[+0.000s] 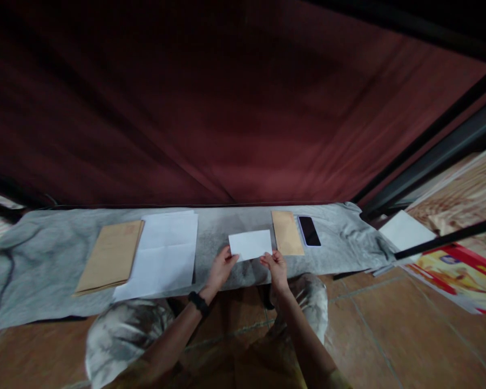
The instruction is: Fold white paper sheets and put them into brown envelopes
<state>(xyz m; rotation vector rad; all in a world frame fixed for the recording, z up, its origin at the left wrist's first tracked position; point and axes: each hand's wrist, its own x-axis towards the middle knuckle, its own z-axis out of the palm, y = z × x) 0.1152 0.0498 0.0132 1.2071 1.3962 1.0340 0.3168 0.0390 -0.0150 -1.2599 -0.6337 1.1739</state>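
A small folded white paper (250, 244) is held just above a grey cloth (44, 265) spread on the floor. My left hand (222, 267) pinches its lower left corner, and my right hand (274, 266) pinches its lower right corner. Both hands have their fingers closed on the paper's edge. A black band sits on my left wrist. My knees in pale patterned trousers show below the hands.
On the cloth lie a stack of white sheets (164, 254), brown envelopes (111, 256) at the left, one brown envelope (287, 232) and a dark phone (309, 230) at the right. A dark red curtain (227, 108) hangs behind. Printed papers (457, 270) lie on the tiled floor at right.
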